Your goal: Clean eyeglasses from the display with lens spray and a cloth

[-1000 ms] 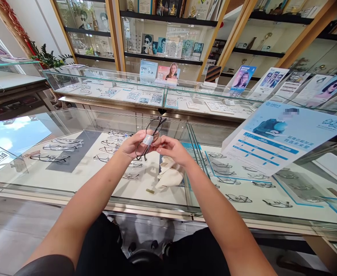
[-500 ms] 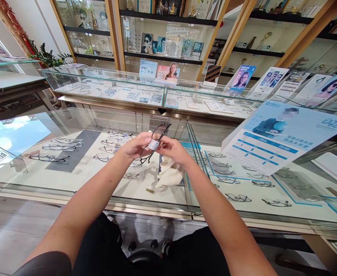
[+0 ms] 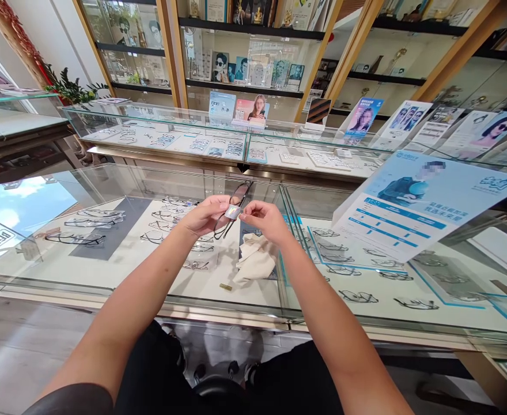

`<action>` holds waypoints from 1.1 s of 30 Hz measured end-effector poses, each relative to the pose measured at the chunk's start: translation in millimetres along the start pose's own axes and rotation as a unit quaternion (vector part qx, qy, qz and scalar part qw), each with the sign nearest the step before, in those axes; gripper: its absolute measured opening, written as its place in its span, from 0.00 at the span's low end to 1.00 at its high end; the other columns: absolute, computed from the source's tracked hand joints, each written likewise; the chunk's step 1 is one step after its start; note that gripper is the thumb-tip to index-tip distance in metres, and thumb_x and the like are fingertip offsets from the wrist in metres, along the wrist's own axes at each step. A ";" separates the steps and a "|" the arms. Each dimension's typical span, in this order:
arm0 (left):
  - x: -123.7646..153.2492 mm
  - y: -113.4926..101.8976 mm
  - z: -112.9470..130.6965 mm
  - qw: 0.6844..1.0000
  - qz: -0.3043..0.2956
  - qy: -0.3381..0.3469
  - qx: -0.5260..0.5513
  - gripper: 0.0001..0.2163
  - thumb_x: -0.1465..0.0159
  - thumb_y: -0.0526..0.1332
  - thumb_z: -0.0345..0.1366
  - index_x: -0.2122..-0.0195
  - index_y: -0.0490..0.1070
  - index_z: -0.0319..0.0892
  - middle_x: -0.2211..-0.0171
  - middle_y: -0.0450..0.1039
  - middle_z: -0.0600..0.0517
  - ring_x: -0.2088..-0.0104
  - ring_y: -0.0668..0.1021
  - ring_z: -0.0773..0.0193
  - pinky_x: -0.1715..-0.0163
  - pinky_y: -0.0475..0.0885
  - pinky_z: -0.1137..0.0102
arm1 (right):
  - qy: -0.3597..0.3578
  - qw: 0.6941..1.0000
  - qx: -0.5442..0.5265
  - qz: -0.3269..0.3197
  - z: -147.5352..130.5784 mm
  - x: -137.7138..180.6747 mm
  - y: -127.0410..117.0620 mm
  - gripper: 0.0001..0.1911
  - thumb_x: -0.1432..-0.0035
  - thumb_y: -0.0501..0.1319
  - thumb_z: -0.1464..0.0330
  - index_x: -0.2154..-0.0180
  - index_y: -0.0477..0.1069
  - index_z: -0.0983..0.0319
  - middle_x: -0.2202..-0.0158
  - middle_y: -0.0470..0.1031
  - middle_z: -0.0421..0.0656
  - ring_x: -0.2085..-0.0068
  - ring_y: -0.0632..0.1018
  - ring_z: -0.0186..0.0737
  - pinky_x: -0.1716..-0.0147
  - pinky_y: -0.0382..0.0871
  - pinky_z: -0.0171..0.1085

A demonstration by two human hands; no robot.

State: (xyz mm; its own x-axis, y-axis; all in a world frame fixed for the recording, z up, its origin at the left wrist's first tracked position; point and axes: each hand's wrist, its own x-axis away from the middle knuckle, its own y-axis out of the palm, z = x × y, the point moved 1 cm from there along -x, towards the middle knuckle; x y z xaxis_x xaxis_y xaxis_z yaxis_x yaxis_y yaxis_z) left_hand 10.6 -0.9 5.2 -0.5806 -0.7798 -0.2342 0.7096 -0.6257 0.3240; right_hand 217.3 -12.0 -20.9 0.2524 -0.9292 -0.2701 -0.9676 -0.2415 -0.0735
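My left hand (image 3: 205, 214) is closed round a pair of thin black-framed glasses (image 3: 236, 202), held folded above the glass counter. A small silvery tag (image 3: 231, 212) hangs on the frame between my hands. My right hand (image 3: 265, 220) pinches at that tag with thumb and forefinger, just right of the frame. Below my hands a cream cloth (image 3: 257, 259) and a small brass-coloured piece (image 3: 225, 286) lie on the counter's glass top.
The glass display counter (image 3: 150, 288) holds several glasses on white trays. A blue printed placard (image 3: 413, 202) stands on the counter at right. A second glass counter (image 3: 171, 124) and wooden shelves with photos stand behind. A potted plant (image 3: 70, 87) is at far left.
The glasses rose slightly and tilted more to the right between my hands. My right hand shifted from cupping the frame to pinching the tag at its edge.
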 end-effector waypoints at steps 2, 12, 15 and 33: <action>-0.8 3.3 0.3 1.000 0.012 0.005 -0.019 0.28 0.51 0.82 0.58 0.74 0.70 0.41 0.73 0.67 0.53 0.73 0.67 0.68 0.71 0.62 0.70 | -0.004 1.000 -0.005 0.024 -5.7 -0.1 -5.3 0.28 0.57 0.84 0.47 0.70 0.76 0.60 0.70 0.75 0.39 0.67 0.70 0.36 0.65 0.65 0.38; -6.1 12.0 -5.5 0.970 0.117 0.100 -0.190 0.23 0.42 0.79 0.56 0.72 0.77 0.42 0.72 0.68 0.54 0.71 0.66 0.67 0.71 0.61 0.69 | -0.037 0.998 -0.036 0.040 -19.3 3.9 -6.4 0.28 0.54 0.81 0.44 0.67 0.80 0.58 0.70 0.75 0.39 0.68 0.70 0.36 0.63 0.69 0.39; -4.7 13.5 -4.9 0.965 0.121 0.105 -0.207 0.22 0.42 0.78 0.57 0.71 0.78 0.42 0.72 0.69 0.53 0.71 0.66 0.66 0.71 0.61 0.69 | -0.032 0.998 -0.032 0.046 -18.4 3.5 -4.3 0.28 0.55 0.82 0.44 0.68 0.78 0.59 0.70 0.73 0.38 0.68 0.69 0.36 0.64 0.68 0.39; -5.0 16.4 -3.7 0.967 0.122 0.103 -0.201 0.23 0.43 0.78 0.58 0.71 0.78 0.42 0.74 0.67 0.54 0.72 0.64 0.67 0.72 0.58 0.68 | 0.002 0.994 -0.104 0.036 -8.2 0.4 -8.6 0.23 0.49 0.78 0.49 0.66 0.74 0.57 0.71 0.73 0.37 0.66 0.73 0.38 0.63 0.67 0.38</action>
State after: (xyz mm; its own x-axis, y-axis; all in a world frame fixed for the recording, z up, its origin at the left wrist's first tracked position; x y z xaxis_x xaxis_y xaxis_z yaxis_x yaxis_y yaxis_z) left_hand 26.6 -7.4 8.4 -0.3139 -0.8672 -0.3865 0.9372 -0.3483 0.0204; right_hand 225.7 -12.7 -12.5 0.1821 -0.9475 -0.2629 -0.9630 -0.2258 0.1470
